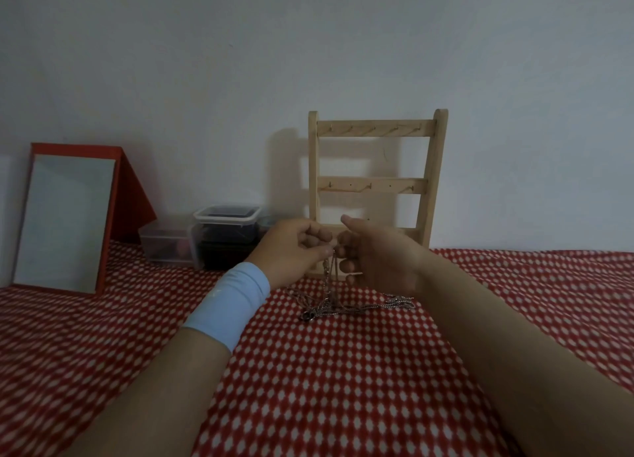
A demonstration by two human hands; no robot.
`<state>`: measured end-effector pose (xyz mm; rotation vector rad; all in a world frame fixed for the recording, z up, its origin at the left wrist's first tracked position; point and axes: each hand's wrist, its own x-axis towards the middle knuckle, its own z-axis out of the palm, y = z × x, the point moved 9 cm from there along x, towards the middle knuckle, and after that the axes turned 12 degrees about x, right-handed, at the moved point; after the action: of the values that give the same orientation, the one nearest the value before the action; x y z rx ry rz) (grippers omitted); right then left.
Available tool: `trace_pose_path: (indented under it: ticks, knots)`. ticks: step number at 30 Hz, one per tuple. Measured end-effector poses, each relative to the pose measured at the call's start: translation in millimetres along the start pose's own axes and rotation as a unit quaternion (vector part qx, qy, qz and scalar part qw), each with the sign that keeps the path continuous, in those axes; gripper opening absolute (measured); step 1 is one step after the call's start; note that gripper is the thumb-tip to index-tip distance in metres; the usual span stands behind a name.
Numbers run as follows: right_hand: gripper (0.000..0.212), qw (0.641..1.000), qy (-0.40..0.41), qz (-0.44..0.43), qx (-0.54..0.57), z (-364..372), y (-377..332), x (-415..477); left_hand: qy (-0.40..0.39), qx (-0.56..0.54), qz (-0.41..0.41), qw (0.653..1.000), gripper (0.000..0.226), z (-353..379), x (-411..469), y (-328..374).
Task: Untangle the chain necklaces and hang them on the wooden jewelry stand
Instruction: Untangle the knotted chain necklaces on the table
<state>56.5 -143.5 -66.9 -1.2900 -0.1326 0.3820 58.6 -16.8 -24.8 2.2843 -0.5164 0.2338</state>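
Two hands are meeting at the centre of the frame, just in front of the stand [374, 182]. The left hand [295, 250] and the right hand [377, 254] are both pinching the chains [331, 278] between fingertips, lifting some strands. Most of the chains are lying tangled on the red dotted cloth [308, 371] just below the hands. A mirror [65, 220] is leaning at the left.

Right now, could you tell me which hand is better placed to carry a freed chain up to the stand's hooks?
Probably the right hand: it sits directly before the wooden stand, while the left hand is offset leftward.
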Motion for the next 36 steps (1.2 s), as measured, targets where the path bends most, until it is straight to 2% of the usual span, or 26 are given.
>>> trace_pose_path:
  ticks: [2, 4, 7, 10, 12, 13, 14, 16, 18, 20, 24, 25, 29, 31, 32, 34, 35, 36]
  knots:
    - [0.033, 0.999, 0.018, 0.018, -0.034, -3, 5, 1, -0.086, 0.004, -0.021, 0.996, 0.015, 12, -1, -5]
    - [0.022, 0.997, 0.046, 0.036, -0.057, -10, 10, 2, -0.113, 0.033, -0.033, 0.992, 0.021, 14, -2, -10]
    - [0.018, 0.992, 0.095, 0.061, -0.054, -24, 13, -1, -0.071, 0.067, -0.050, 0.994, 0.021, -3, 0, -19]
    - [0.038, 0.987, 0.132, 0.070, -0.052, -39, 12, -2, -0.043, 0.101, -0.079, 0.991, 0.026, -19, 5, -36]
    - [0.038, 0.989, 0.131, 0.071, -0.001, -38, 14, -2, -0.028, 0.038, -0.118, 0.992, 0.029, -22, 6, -45]
    - [0.038, 0.988, 0.132, 0.065, 0.050, -37, 15, -2, -0.012, -0.059, -0.151, 0.987, 0.030, -22, 5, -49]
    - [0.041, 0.983, 0.136, 0.051, 0.109, -38, 14, -2, 0.007, -0.189, -0.185, 0.964, 0.030, -20, 3, -54]
    - [0.046, 0.964, 0.147, 0.017, 0.220, -40, 12, -2, 0.028, -0.429, -0.220, 0.876, 0.030, -12, 0, -59]
    - [0.045, 0.944, 0.143, -0.007, 0.297, -41, 9, -2, 0.033, -0.573, -0.220, 0.789, 0.029, -8, -1, -60]
    - [0.043, 0.934, 0.136, -0.030, 0.328, -40, 6, -2, 0.035, -0.660, -0.198, 0.724, 0.029, -8, -2, -57]
    - [0.039, 0.926, 0.112, -0.075, 0.353, -39, 0, -2, 0.031, -0.736, -0.128, 0.664, 0.032, -16, -3, -50]
    - [0.039, 0.924, 0.102, -0.083, 0.360, -37, -2, -2, 0.027, -0.737, -0.118, 0.665, 0.030, -18, -2, -50]
    - [0.029, 0.927, 0.087, -0.091, 0.353, -27, -6, -2, -0.008, -0.691, -0.106, 0.715, 0.013, -17, -1, -41]
    - [0.024, 0.945, 0.094, -0.066, 0.306, -26, -4, -3, -0.052, -0.638, -0.120, 0.759, 0.011, -13, -1, -35]
    - [0.022, 0.957, 0.100, -0.042, 0.270, -26, 0, -2, -0.075, -0.574, -0.138, 0.804, 0.011, -12, -3, -36]
    - [0.018, 0.978, 0.115, 0.004, 0.174, -32, 6, -3, -0.123, -0.316, -0.169, 0.925, 0.012, -13, -9, -45]
    - [0.014, 0.985, 0.121, 0.016, 0.122, -35, 7, -4, -0.162, -0.154, -0.176, 0.959, 0.012, -15, -14, -49]
    - [0.011, 0.989, 0.123, 0.024, 0.075, -36, 8, -5, -0.215, -0.022, -0.180, 0.960, 0.015, -14, -21, -52]
